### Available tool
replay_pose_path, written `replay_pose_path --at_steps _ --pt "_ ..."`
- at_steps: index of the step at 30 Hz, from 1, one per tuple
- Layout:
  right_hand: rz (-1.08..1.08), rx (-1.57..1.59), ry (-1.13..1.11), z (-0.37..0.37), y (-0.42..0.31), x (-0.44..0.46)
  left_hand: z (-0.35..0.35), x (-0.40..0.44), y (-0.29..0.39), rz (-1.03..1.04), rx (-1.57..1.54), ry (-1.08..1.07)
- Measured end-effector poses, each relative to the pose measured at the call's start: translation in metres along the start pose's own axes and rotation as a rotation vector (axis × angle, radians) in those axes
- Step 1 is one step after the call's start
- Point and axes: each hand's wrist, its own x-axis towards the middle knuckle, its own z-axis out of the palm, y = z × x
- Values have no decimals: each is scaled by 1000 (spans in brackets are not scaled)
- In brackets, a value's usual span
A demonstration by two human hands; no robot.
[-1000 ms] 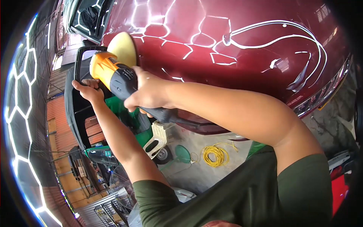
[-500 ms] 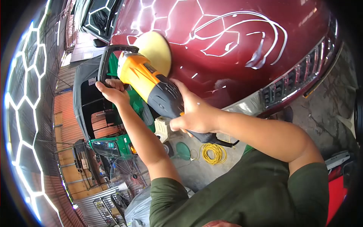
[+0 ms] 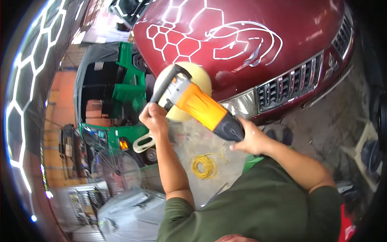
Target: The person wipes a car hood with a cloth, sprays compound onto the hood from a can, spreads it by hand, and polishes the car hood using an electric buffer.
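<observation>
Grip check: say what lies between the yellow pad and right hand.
In the head view, the tool's orange and black body lies between the yellow pad and right hand.

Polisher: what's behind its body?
Its yellow pad, with the red car and floor showing beyond. The polisher covers part of the pad. The pad's far face is turned away, so any contact there can't be seen.
</observation>
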Motion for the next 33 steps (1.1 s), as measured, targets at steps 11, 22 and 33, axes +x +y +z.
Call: replay_pose_path --at_steps 11,22,33 --pt "283 26 -357 16 56 -95 -46 -194 91 21 460 77" --pt "34 -153 -196 -31 82 -159 18 -234 147 -382 58 344" --pt "62 -125 119 -179 74 -250 194 -209 211 -41 34 -70"
